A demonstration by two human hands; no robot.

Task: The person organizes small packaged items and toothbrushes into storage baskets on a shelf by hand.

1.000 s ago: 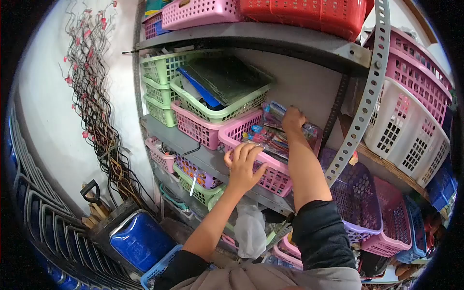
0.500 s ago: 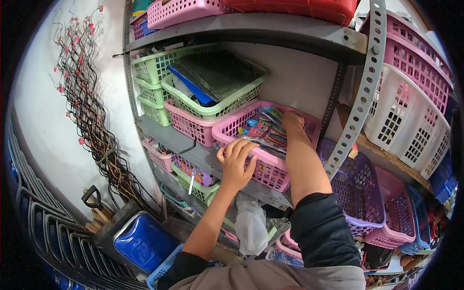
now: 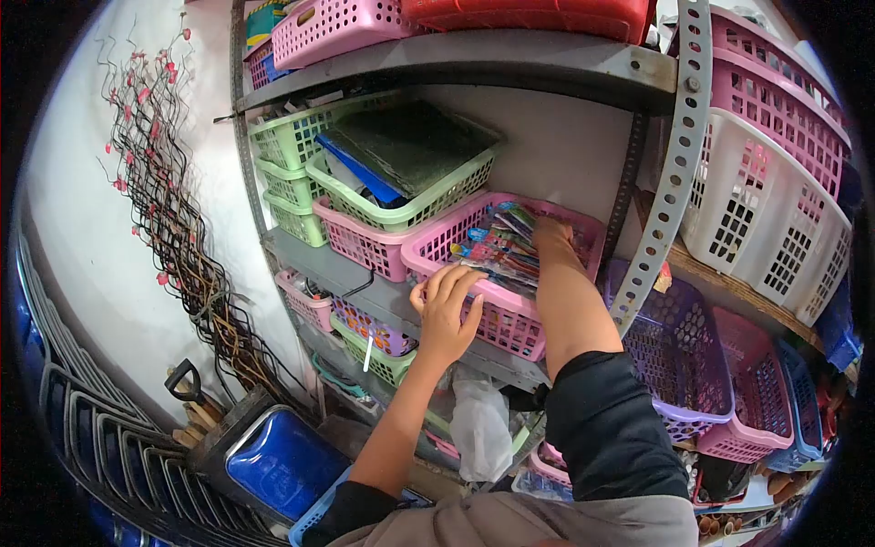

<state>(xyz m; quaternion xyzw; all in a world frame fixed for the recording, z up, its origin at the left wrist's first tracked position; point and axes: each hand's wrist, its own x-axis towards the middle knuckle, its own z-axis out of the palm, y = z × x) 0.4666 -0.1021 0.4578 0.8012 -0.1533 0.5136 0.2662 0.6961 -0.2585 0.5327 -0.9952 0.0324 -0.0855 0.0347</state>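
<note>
A pink plastic basket (image 3: 510,321) on the middle shelf holds several slim, colourful plastic-wrapped packets (image 3: 504,252); their kind is too small to make out. At the basket's near left corner, my left hand (image 3: 445,310) has its fingers bent over the rim and its thumb along the outer side. My right hand (image 3: 552,235) reaches inside, at the right end of the packets. Its fingertips are hidden behind the hand and wrist, so whether it grips a packet cannot be seen.
Left of the basket, a green basket (image 3: 401,217) bearing a black folder (image 3: 415,150) sits on another pink basket (image 3: 360,246). A perforated metal post (image 3: 663,201) rises close to my right arm. Overhead runs a grey shelf (image 3: 456,64). A plastic bag (image 3: 480,428) hangs below.
The camera view has shifted slightly. Both hands stay at nearly the same places on and in the pink basket; no packet has visibly been lifted out.
</note>
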